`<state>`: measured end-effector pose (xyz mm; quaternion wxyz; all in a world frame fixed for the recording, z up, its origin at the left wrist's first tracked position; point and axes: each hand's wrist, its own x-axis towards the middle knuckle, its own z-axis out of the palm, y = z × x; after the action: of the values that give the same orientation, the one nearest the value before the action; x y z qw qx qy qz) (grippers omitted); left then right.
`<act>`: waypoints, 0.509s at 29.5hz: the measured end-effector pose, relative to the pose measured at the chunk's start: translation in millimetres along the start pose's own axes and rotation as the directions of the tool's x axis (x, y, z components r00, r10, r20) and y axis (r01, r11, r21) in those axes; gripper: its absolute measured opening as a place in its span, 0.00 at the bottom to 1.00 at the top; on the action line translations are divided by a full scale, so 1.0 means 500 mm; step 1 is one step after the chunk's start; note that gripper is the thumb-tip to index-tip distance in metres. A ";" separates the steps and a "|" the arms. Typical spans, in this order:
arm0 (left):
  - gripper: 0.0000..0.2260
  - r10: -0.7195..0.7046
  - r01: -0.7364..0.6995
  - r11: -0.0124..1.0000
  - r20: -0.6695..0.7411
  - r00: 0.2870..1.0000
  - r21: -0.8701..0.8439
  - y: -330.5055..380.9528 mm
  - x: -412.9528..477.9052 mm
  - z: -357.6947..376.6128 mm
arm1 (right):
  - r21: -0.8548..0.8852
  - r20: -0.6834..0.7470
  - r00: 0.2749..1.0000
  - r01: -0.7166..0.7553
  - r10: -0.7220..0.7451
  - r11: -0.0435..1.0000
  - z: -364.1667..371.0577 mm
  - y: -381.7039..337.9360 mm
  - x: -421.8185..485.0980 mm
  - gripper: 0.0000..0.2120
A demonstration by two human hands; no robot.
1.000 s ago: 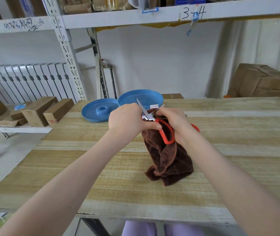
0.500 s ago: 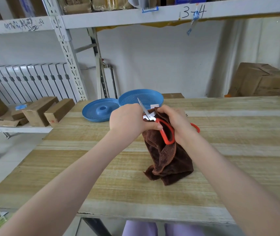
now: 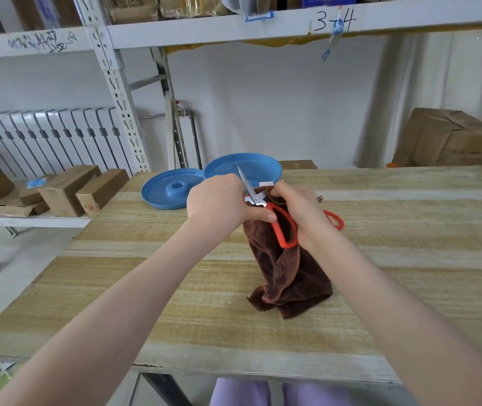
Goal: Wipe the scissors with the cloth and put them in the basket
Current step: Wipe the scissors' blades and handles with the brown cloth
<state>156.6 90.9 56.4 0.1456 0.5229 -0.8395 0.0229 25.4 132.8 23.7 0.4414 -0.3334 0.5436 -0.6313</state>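
Left hand: the left hand (image 3: 220, 202) is curled round the scissors (image 3: 255, 197) at the pivot end, with the thumb across the root of the orange handle loop (image 3: 277, 231).
Right hand: the right hand (image 3: 299, 210) is closed on a bunch of the cloth (image 3: 289, 276), gripping its top just right of the pivot.
Scissors: held in the air above the middle of the worktop (image 3: 409, 259) with the blades parted. One bare blade (image 3: 244, 183) points up and away. The other is hidden under the cloth.
Cloth: brown. It hangs from the right hand and its lower end is heaped on the worktop midway between the near and far edges.
Change: one second ago the second blade's tip stuck out bare to the right of the cloth. Half a second ago the cloth had come over it, and it is covered now. The left hand and the upright blade have barely shifted.
Meaning: judged mid-wipe, working on the second blade. The basket step has not begun.
Basket: the blue perforated basket (image 3: 263, 167) sits at the far edge, left of centre, just behind the hands.
Lid: a blue disc (image 3: 169, 190) lies beside the basket, toward the far-left corner.
Orange loop: a second loop (image 3: 334, 219) shows past the right wrist. I cannot tell whether it belongs to this pair.
Writing: "3-4" (image 3: 333, 20) is handwritten on the upper shelf beam. The scrawl (image 3: 40, 42) on the left beam is illegible. The barcode sticker (image 3: 258, 15) and the white label (image 3: 266, 184) by the basket are too small to read.
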 end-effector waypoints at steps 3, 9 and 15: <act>0.29 0.013 -0.013 1.000 -0.023 1.000 -0.002 0.002 -0.005 0.001 | -0.005 0.015 1.000 0.003 -0.003 1.000 -0.003 -0.003 0.000 0.17; 0.30 -0.006 0.006 1.000 -0.022 1.000 -0.005 0.005 -0.003 -0.002 | -0.020 -0.027 1.000 0.002 -0.003 1.000 -0.002 -0.004 0.009 0.07; 0.29 0.021 -0.022 1.000 -0.054 0.998 -0.007 0.006 -0.006 0.002 | 0.021 -0.008 1.000 -0.008 0.009 1.000 -0.007 -0.009 0.005 0.08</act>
<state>154.9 94.8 54.8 0.1700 0.5125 -0.8409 0.0353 20.5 132.2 27.4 0.4453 -0.3238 0.5401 -0.6365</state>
